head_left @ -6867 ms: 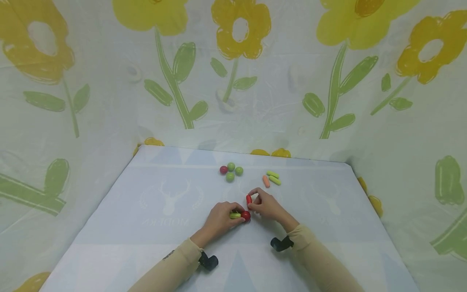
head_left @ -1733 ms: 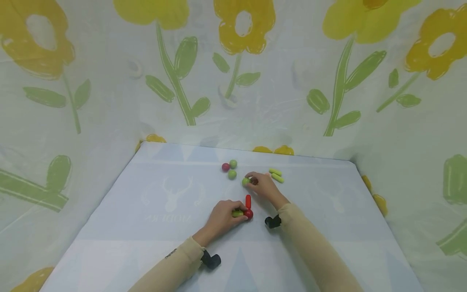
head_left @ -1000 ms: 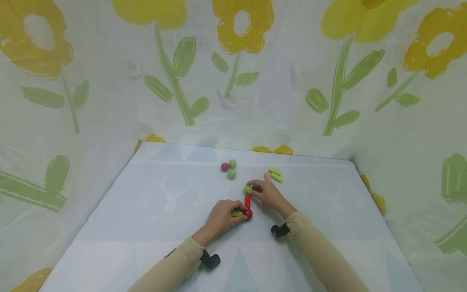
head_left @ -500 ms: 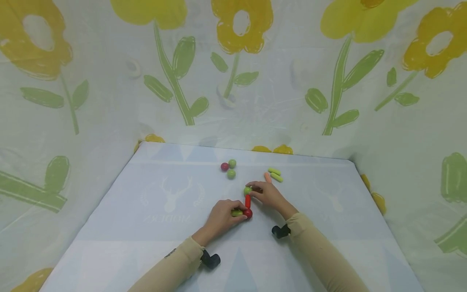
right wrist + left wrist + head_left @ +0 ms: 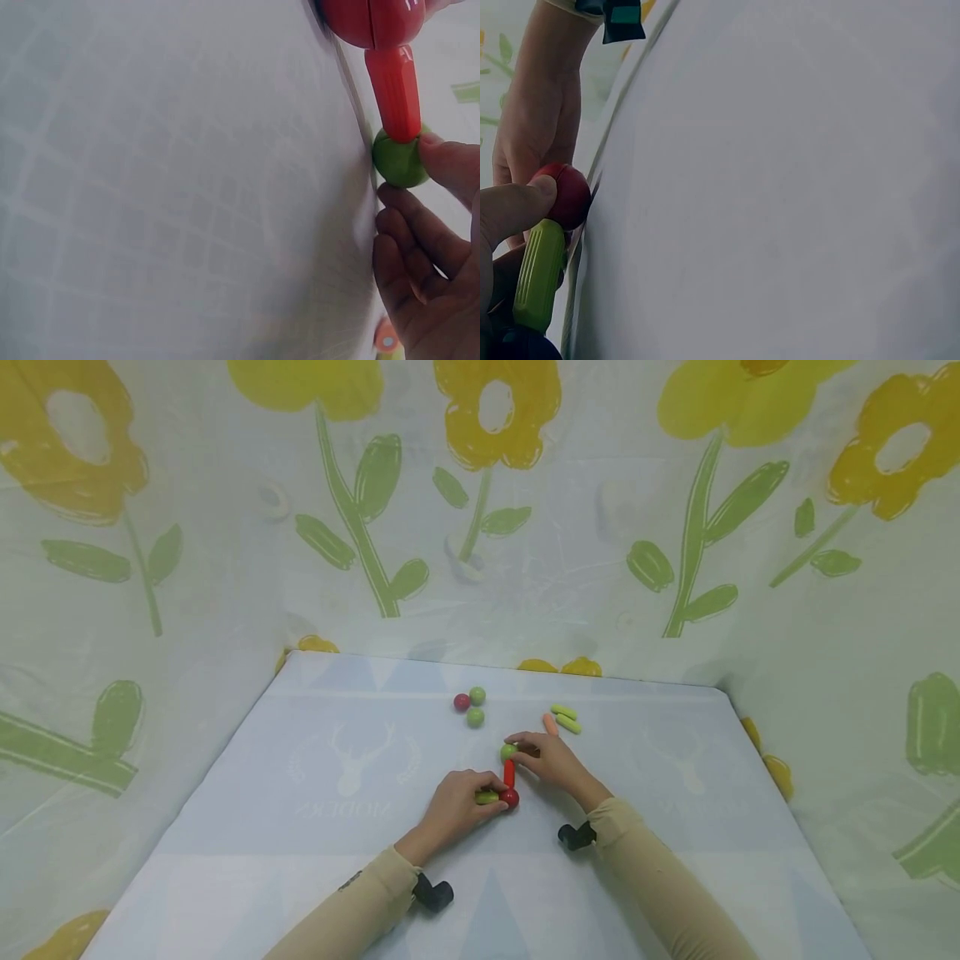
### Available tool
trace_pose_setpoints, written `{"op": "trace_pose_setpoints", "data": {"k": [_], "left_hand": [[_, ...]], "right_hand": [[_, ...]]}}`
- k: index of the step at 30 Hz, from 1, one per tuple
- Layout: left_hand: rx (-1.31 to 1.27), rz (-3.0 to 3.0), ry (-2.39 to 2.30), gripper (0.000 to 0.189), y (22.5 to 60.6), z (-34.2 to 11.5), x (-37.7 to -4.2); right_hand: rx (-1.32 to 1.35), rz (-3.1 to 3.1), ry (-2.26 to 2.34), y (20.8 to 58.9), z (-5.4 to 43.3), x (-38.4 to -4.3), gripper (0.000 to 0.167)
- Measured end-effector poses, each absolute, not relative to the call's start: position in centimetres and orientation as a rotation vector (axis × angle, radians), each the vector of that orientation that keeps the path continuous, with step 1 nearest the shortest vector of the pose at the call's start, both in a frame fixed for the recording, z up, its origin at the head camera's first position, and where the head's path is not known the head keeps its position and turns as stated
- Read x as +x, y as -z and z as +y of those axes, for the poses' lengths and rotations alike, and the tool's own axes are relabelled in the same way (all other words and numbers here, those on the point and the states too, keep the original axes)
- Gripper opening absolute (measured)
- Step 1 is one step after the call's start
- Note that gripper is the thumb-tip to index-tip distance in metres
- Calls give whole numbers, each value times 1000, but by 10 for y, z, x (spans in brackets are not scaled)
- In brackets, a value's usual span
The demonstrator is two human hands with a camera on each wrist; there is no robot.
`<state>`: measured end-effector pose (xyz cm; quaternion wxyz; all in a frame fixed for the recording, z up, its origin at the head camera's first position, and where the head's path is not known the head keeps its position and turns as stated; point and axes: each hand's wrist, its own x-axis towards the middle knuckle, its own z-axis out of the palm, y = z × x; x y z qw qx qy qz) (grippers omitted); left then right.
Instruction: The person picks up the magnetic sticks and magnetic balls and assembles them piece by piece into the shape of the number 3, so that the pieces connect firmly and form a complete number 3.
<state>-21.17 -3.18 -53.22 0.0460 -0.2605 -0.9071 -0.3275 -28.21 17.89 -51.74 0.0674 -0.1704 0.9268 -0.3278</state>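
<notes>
My left hand [image 5: 462, 807] pinches a red ball [image 5: 571, 196], its thumb pressed on the ball's side. A ribbed yellow-green stick [image 5: 540, 274] runs from that ball under the left palm to a dark blue ball [image 5: 523, 343], mostly hidden in the head view. From the red ball a red stick [image 5: 395, 94] points away toward the back of the table. At its far end my right hand [image 5: 551, 764] grips a green ball [image 5: 400, 160] between thumb and fingers, the stick's tip meeting the ball.
Further back on the table [image 5: 360, 877] lie a loose red ball [image 5: 462, 702] and two green balls [image 5: 476, 717]. To their right are an orange stick [image 5: 550, 724] and two yellow-green sticks [image 5: 567, 723]. A flower-printed curtain [image 5: 570, 552] encloses the table.
My right hand let go of the red stick at the red ball, took a green ball from the back group and brought it to the stick's far end. The left hand kept its hold.
</notes>
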Motion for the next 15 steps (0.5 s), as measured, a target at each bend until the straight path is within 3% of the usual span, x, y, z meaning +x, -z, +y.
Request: {"op": "trace_pose_setpoints", "data": {"k": [15], "left_hand": [[-795, -2771, 1009, 19, 534, -32, -212]], "right_hand": [[-472, 2809, 1025, 519, 177, -281, 27]]}}
